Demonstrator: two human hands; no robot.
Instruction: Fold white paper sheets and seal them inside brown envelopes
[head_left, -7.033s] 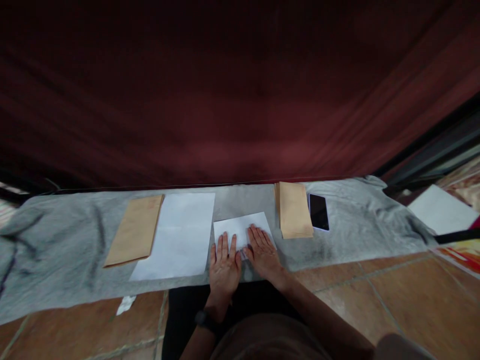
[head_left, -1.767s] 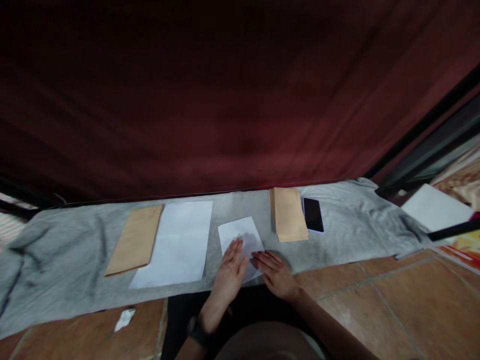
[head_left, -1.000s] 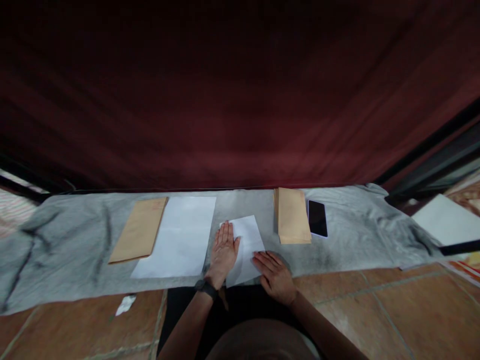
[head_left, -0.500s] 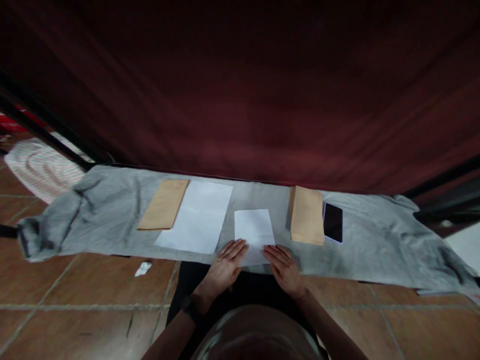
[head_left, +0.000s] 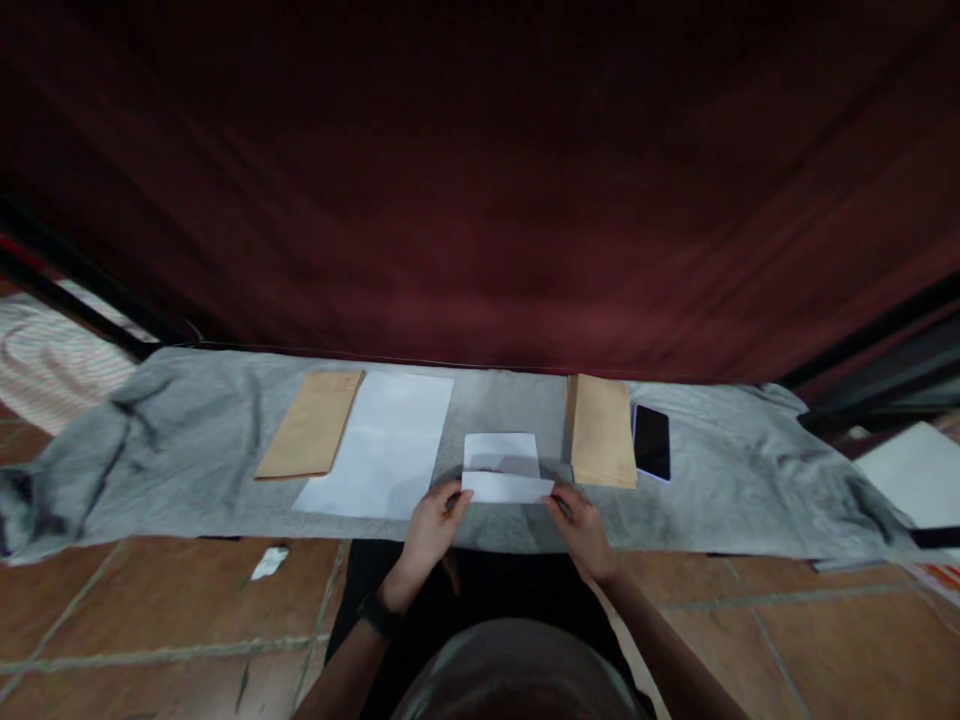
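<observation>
A white sheet of paper (head_left: 501, 455) lies in front of me with its near part folded up and over toward the far side. My left hand (head_left: 433, 518) pinches the left end of the folded strip between thumb and fingers. At the strip's right end, my right hand (head_left: 581, 525) pinches it the same way. To the left, a larger stack of white paper (head_left: 390, 440) lies flat, partly under a brown envelope (head_left: 311, 425). On the right sits a pile of brown envelopes (head_left: 602, 430).
A phone (head_left: 652, 442) with a dark screen lies right of the envelopes. Grey cloth (head_left: 202, 440) covers the narrow bench. Behind it hangs a dark red curtain (head_left: 480, 250). A crumpled white scrap (head_left: 270, 562) lies on the tiled floor.
Both hands were flat on the paper; now they pinch the ends of its near part, which has been lifted and folded away from me. The view has shifted slightly.
</observation>
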